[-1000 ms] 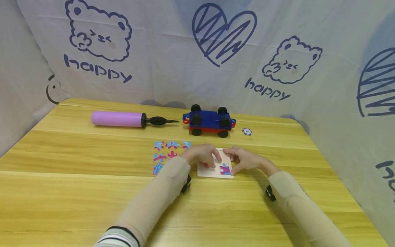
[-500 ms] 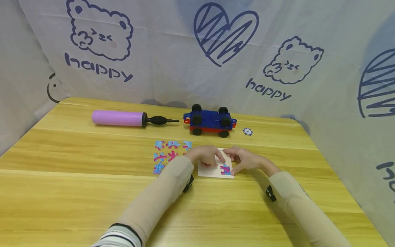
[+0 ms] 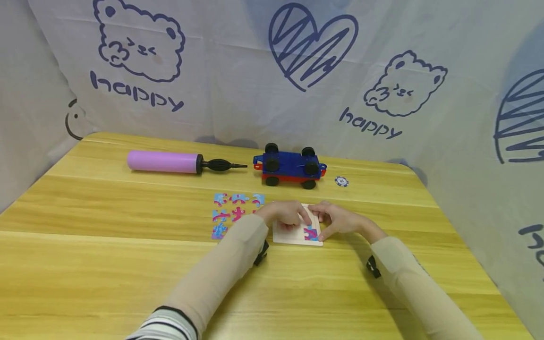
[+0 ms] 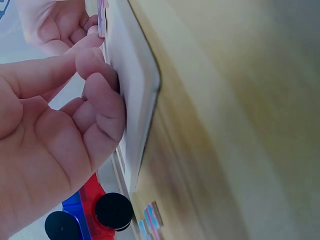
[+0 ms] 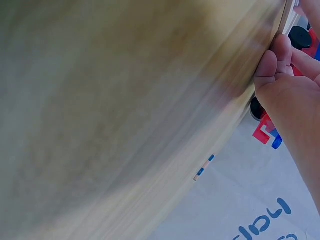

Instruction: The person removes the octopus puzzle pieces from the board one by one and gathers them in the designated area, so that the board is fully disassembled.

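Note:
A pale puzzle tray (image 3: 286, 237) lies flat on the table with a pink and blue jigsaw piece (image 3: 311, 234) in its near right corner. My left hand (image 3: 285, 213) is over the tray, its index fingertip at the upper part of that piece. Its other fingers are bent and rest close on the tray surface, as the left wrist view shows. Along the tray's right side, my right hand (image 3: 337, 219) holds the edge, thumb at the near corner and index finger toward the far corner. Left of the tray lie several loose jigsaw pieces (image 3: 238, 214), partly hidden by my left arm.
Behind the tray, a blue and red toy car chassis (image 3: 291, 165) rests wheels up. A purple hand pump (image 3: 165, 162) lies at the back left, and a round blue-and-white chip (image 3: 341, 181) at the right. A printed white cloth (image 3: 238, 94) hangs behind the table.
My left index fingertip has moved slightly right and toward the piece, and the left hand shifted a little with it. The right hand keeps its place on the tray edge.

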`<move>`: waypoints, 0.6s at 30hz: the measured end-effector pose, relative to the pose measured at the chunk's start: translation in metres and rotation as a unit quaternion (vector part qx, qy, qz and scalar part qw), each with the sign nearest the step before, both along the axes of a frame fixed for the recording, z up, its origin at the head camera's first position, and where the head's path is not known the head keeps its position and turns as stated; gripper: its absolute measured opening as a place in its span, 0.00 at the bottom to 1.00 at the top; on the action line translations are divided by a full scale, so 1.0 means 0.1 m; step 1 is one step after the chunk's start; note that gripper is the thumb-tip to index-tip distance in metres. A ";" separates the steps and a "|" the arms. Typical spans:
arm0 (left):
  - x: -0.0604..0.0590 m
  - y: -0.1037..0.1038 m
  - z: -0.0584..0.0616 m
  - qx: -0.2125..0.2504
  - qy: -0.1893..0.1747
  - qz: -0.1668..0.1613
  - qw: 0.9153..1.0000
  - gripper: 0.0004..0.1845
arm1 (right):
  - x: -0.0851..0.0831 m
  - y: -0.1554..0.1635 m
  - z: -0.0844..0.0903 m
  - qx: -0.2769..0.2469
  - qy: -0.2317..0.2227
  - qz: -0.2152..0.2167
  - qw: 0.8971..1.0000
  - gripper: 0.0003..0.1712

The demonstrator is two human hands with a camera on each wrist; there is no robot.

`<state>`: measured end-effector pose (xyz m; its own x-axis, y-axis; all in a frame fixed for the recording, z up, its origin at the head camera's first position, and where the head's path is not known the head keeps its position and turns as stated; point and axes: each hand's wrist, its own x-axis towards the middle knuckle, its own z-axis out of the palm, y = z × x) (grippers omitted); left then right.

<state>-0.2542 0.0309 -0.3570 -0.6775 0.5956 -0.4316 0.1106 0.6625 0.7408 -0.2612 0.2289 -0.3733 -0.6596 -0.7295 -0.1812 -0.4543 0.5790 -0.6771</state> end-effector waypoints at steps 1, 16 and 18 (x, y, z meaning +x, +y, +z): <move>0.00 0.00 0.00 0.005 -0.005 0.005 1.000 0.22 | 0.00 0.00 0.00 0.000 -0.001 0.000 1.000 0.45; -0.02 -0.01 -0.04 0.063 -0.039 0.034 0.997 0.11 | 0.00 -0.02 0.02 -0.001 -0.008 0.003 1.000 0.46; -0.02 -0.01 -0.03 0.059 -0.038 0.029 0.997 0.11 | 0.00 -0.02 0.02 -0.005 -0.007 0.005 1.000 0.45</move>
